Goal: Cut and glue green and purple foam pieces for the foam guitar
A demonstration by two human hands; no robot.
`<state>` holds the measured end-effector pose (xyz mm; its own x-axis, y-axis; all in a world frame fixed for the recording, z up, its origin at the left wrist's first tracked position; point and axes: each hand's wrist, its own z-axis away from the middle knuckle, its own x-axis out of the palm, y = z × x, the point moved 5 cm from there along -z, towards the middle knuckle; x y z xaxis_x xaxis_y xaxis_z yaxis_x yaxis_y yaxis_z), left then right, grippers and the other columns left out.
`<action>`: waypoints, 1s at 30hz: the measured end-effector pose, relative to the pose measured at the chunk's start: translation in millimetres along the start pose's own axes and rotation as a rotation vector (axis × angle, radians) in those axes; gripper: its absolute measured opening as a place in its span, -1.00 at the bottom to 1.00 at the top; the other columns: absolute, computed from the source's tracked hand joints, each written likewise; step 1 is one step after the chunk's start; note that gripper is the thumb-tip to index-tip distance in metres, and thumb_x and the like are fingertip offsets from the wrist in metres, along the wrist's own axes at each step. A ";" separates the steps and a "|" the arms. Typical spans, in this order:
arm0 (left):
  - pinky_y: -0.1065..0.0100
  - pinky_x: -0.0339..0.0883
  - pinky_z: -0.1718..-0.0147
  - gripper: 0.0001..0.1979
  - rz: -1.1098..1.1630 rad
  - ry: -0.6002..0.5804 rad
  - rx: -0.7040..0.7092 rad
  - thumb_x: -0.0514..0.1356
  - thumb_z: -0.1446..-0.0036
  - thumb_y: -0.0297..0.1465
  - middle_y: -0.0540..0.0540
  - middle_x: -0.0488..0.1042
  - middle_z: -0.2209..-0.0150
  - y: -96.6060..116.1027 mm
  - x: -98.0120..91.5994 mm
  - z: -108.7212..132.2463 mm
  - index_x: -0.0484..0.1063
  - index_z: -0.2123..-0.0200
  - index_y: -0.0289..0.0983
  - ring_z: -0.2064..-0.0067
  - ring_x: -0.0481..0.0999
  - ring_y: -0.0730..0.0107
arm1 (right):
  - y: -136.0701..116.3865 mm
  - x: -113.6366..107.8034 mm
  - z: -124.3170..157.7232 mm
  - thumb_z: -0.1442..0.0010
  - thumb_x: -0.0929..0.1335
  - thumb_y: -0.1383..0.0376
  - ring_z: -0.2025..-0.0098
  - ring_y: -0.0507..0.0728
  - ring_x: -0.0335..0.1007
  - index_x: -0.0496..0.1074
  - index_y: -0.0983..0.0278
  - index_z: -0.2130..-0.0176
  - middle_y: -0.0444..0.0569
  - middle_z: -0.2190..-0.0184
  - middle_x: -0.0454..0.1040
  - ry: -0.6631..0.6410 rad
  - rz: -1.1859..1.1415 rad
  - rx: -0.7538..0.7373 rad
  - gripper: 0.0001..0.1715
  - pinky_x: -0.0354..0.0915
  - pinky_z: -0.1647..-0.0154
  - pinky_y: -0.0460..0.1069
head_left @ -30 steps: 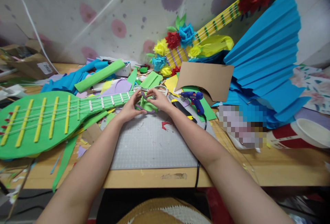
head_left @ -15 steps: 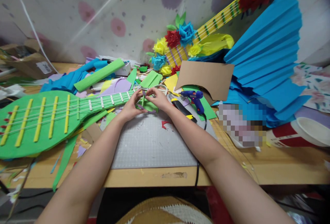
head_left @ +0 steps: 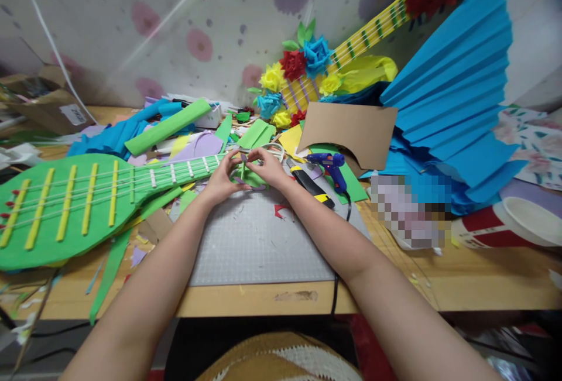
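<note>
A green paper guitar (head_left: 83,211) with yellow strips and pale strings lies on the left, its neck running toward the middle. My left hand (head_left: 223,181) is curled around the head end of that neck, thumb below and fingers above. Close beside it, my right hand (head_left: 268,169) pinches a small purple paper piece (head_left: 244,159) over the green head (head_left: 251,178). The fingertips of both hands nearly meet there, and they partly hide the head. More purple shows at the head's lower edge.
A blue glue gun (head_left: 329,164) and a black-and-yellow utility knife (head_left: 309,185) lie right of my hands. Below is a grey cutting mat (head_left: 259,246). Cut cardboard (head_left: 346,132), pleated blue paper (head_left: 456,88), a flowered yellow paper guitar (head_left: 302,91) and a paper cup (head_left: 492,226) stand around.
Both hands stay at the guitar's head with almost the same grip; only slight finger movement shows. The whole view has shifted very slightly.
</note>
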<state>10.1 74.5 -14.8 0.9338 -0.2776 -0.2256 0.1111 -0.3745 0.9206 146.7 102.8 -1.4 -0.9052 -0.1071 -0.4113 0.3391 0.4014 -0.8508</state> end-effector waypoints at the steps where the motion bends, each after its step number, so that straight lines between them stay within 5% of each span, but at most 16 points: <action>1: 0.08 0.12 -0.14 0.03 -0.005 0.004 0.006 0.44 0.37 -0.29 -0.29 0.32 -0.10 0.2 -0.1 0.0 0.00 -0.18 -0.20 -0.17 0.27 0.09 | -0.6 -0.1 0.6 0.00 0.33 0.36 0.21 0.08 0.41 0.30 0.26 0.31 -0.07 0.31 0.46 0.001 -0.015 -0.019 -0.83 0.30 0.12 0.01; 7: 0.09 0.18 -0.10 0.10 -0.047 0.009 -0.023 0.43 0.36 -0.25 -0.30 0.28 -0.14 -0.7 0.4 0.9 -0.08 -0.23 -0.17 -0.21 0.21 0.05 | 2.6 -1.2 4.3 -0.02 0.31 0.37 0.18 0.08 0.42 0.32 0.26 0.27 -0.06 0.27 0.47 -0.021 -0.026 -0.013 -0.82 0.31 0.10 0.02; 13: 0.07 0.13 -0.14 0.14 -0.039 -0.084 -0.073 0.41 0.29 -0.27 -0.30 -0.02 -0.30 5.2 0.9 5.5 -0.21 -0.29 -0.11 -0.31 -0.02 0.02 | 9.9 -1.3 4.0 -0.02 0.29 0.40 0.18 0.08 0.42 0.35 0.27 0.28 -0.05 0.28 0.48 -0.028 -0.029 0.026 -0.82 0.30 0.08 0.03; 21: 0.07 0.10 -0.14 -0.02 -0.007 -0.011 -0.018 0.39 0.26 -0.27 -0.26 0.28 -0.14 4.5 -5.6 1.3 -0.04 -0.21 -0.13 -0.21 0.21 0.09 | 11.8 -0.3 2.6 -0.04 0.29 0.40 0.18 0.06 0.42 0.33 0.25 0.29 -0.09 0.29 0.47 -0.023 -0.037 0.044 -0.84 0.29 0.09 0.02; 30: 0.10 0.15 -0.11 -0.05 0.046 0.062 0.004 0.43 0.35 -0.28 -0.23 0.35 -0.06 -1.9 -7.5 -1.9 0.04 -0.13 -0.16 -0.16 0.28 0.11 | 13.9 0.1 3.1 -0.03 0.28 0.40 0.18 0.08 0.42 0.32 0.27 0.28 -0.05 0.26 0.47 -0.014 -0.033 0.057 -0.83 0.29 0.08 0.03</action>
<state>3.6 78.9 -14.3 0.9572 -0.2390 -0.1631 0.0668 -0.3661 0.9282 152.1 105.6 -14.3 -0.9124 -0.1322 -0.3873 0.3239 0.3454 -0.8808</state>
